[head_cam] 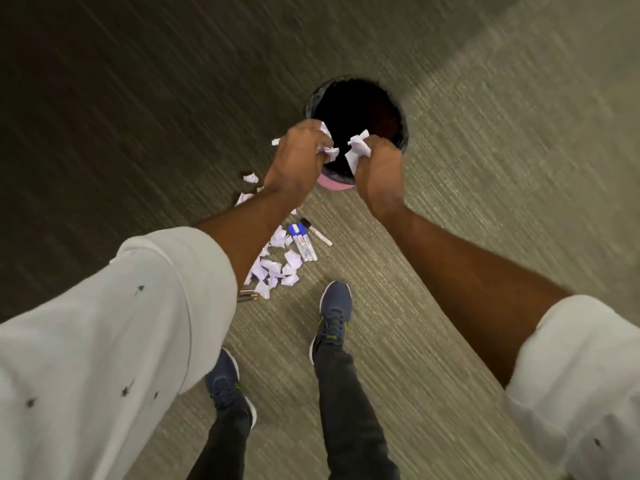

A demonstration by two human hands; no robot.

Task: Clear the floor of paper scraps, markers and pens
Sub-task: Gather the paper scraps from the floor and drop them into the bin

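Note:
My left hand [294, 157] is closed on a bunch of white paper scraps [327, 147], held over the near rim of a round bin [398, 116] with a black liner. My right hand [379, 171] grips another bunch of paper scraps [358, 150] over the same opening. On the carpet below my left forearm lies a pile of white paper scraps [277, 266]. Beside it lie three markers [306, 239], two with blue caps and one with a black cap. Thin pens [249, 296] poke out from under my left sleeve.
The bin has a pink base [334, 183] showing at its near side. My two feet in dark blue shoes [334, 313] stand on the grey-green carpet just short of the pile. A few scraps [250, 178] lie left of the bin.

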